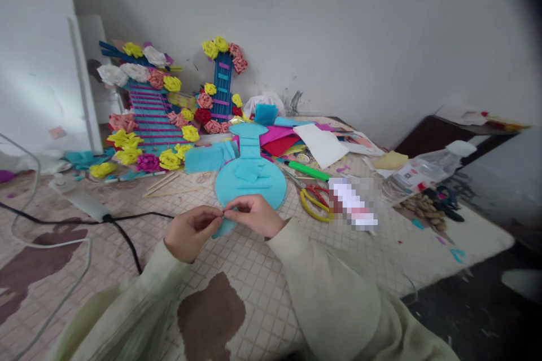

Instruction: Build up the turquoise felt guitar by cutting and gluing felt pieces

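My left hand [190,232] and my right hand [254,214] meet fingertip to fingertip low in the middle of the view. Both pinch a small piece of light blue felt [223,227] that hangs down between them. Just beyond my hands lies a light blue guitar-shaped felt cutout [252,172] flat on the tiled surface, its neck pointing away from me. Both sleeves are pale beige.
Yellow-handled scissors [313,200] and a green marker [311,171] lie right of the cutout. Coloured felt sheets [283,138] are piled behind. Two flower-covered guitar models [146,113] lean on the wall. A glue gun [82,200] with black cable lies left; a plastic bottle [427,166] lies right.
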### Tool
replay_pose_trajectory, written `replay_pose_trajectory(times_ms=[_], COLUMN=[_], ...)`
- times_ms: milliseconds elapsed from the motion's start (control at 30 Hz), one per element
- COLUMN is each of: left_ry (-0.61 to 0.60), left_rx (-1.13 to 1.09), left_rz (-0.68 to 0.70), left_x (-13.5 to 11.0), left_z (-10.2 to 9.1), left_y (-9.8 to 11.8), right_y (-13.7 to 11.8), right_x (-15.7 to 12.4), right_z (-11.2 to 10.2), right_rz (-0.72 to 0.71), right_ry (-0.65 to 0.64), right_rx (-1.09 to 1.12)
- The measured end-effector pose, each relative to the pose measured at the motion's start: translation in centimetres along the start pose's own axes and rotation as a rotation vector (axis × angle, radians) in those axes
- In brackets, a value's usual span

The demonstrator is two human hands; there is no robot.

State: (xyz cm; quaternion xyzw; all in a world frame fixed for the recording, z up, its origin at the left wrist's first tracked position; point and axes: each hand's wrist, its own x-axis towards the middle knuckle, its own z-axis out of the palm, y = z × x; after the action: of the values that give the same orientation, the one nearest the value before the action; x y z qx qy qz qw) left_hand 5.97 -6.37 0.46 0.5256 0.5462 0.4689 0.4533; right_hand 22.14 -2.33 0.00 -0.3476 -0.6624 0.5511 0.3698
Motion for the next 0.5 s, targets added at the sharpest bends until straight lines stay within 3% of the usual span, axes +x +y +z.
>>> replay_pose_trajectory(times_ms=[300,500], left_ry=[0.019,0.037], left_rx=[0.013,0.007], left_rz=[-0.011,0.001], left_x=[0.12,0.11], left_z=[-0.06,-0.16], left_y=[0.42,0.06], right_y=[0.00,-0.17], right_x=[0.00,-0.10], right_z=[0.02,0.12], right_rz=[0.001,0.014], right_ry=[0.046,0.008], right_rx=[-0.022,-0.006])
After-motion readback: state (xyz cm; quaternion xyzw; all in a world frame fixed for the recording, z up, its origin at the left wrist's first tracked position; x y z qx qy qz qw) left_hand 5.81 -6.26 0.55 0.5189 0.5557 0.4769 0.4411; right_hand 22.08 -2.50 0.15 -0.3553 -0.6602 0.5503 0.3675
